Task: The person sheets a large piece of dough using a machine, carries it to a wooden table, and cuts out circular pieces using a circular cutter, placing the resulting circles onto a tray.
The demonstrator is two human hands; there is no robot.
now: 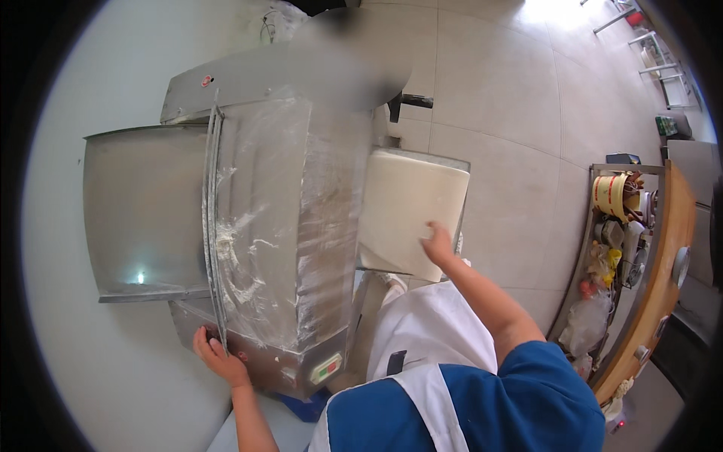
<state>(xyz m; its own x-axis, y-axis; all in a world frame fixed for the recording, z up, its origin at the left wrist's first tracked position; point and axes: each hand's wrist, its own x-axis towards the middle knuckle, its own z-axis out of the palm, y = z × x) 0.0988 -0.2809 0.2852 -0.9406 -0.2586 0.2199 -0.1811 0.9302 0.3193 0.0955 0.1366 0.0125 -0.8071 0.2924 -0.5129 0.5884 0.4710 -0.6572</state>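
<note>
At the right flank of the flour-dusted, stainless-steel roller machine (263,226), the smooth, cream-white sheet of dough (407,200) lies on a grey metal tray (433,159). The right hand (437,245), loosely spread and grasping nothing, is over its near right part; contact is hard to judge. Light, flat fingertips would best spare the surface. The left hand (220,363) is at the machine's near-end panel; I cannot tell whether it grips anything.

At 9 o'clock, a white wall (53,233); at 1 o'clock, the tiled floor (493,68). Metal legs (660,68) stand near 2 o'clock. A wooden counter (672,286) curves past 3 o'clock, bearing a pale disc (681,267); beside it, a rack (640,169) holds a yellow tub (608,197) and, toward 4 o'clock, a clear bag (587,320).
</note>
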